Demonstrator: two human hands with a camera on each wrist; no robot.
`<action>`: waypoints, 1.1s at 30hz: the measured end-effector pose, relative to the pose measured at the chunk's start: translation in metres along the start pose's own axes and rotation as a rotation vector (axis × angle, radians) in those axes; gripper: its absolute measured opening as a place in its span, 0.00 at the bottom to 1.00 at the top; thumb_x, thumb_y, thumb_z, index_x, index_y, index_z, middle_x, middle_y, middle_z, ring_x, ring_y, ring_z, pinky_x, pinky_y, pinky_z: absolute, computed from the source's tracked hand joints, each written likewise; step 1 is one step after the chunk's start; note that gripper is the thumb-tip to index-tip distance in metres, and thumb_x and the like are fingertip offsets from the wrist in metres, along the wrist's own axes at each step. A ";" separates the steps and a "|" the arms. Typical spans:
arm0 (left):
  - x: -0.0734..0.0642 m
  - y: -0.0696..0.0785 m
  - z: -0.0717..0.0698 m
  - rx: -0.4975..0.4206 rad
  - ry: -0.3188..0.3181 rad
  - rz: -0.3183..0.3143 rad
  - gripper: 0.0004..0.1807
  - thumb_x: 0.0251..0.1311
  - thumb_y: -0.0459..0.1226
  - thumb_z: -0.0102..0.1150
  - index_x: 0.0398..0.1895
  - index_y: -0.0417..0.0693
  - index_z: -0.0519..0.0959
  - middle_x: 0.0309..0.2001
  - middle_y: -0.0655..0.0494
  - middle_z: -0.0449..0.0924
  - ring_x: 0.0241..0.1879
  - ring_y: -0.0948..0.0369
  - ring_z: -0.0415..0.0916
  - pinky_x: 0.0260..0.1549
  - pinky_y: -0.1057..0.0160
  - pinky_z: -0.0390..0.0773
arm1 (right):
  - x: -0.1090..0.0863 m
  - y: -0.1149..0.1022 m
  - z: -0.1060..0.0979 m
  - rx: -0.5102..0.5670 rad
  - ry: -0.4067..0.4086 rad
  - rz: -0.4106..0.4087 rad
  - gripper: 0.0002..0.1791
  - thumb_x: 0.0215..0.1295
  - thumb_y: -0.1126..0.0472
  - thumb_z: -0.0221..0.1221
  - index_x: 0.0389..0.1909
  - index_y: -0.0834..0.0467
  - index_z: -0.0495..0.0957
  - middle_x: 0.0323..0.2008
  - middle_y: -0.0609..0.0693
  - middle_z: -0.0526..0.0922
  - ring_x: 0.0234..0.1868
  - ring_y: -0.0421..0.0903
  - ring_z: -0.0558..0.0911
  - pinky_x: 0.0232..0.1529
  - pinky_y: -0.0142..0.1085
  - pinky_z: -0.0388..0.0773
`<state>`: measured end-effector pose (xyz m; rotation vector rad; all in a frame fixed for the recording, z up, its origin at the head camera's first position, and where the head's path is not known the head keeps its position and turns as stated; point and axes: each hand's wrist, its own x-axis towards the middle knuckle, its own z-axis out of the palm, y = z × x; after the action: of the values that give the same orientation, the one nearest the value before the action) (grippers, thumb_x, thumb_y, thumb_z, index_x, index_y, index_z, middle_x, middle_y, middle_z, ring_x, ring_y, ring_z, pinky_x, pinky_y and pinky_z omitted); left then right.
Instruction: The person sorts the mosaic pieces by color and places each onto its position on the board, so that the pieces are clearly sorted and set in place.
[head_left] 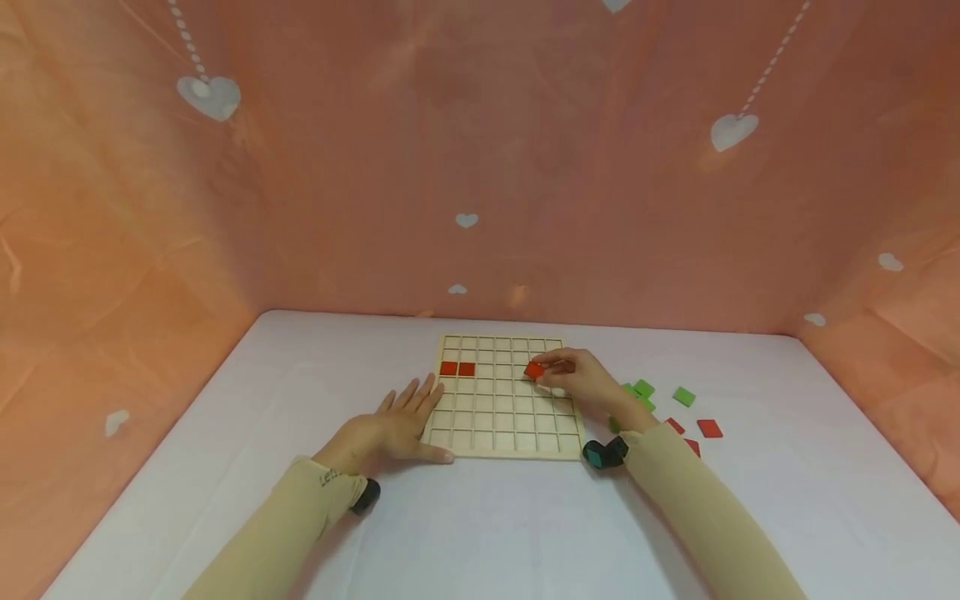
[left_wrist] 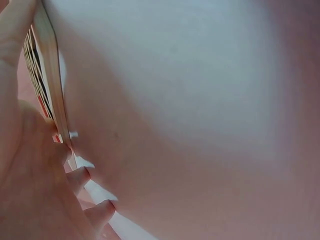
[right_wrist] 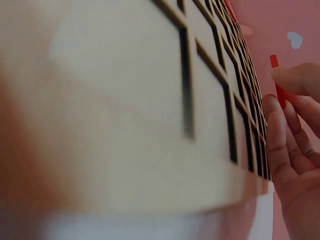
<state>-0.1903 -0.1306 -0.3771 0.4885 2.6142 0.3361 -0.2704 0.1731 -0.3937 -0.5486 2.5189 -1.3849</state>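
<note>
One spread-fingered left hand (head_left: 393,429) of yours lies against the gridded board (head_left: 504,422); over the board's right half, a red tile (head_left: 533,371) is pinched by your right hand (head_left: 588,382); it should be light, stiff and slick, best held near one edge
</note>
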 end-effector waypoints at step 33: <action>0.003 0.002 -0.002 0.034 -0.010 0.005 0.59 0.56 0.64 0.56 0.77 0.44 0.35 0.77 0.47 0.25 0.76 0.47 0.26 0.71 0.42 0.35 | 0.030 -0.025 0.028 -0.014 -0.075 0.020 0.22 0.62 0.62 0.62 0.57 0.59 0.77 0.51 0.58 0.80 0.52 0.53 0.79 0.46 0.37 0.77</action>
<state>-0.1929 -0.1281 -0.3760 0.5067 2.6138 0.2904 -0.2817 0.1268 -0.3875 -0.5659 2.4702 -1.3156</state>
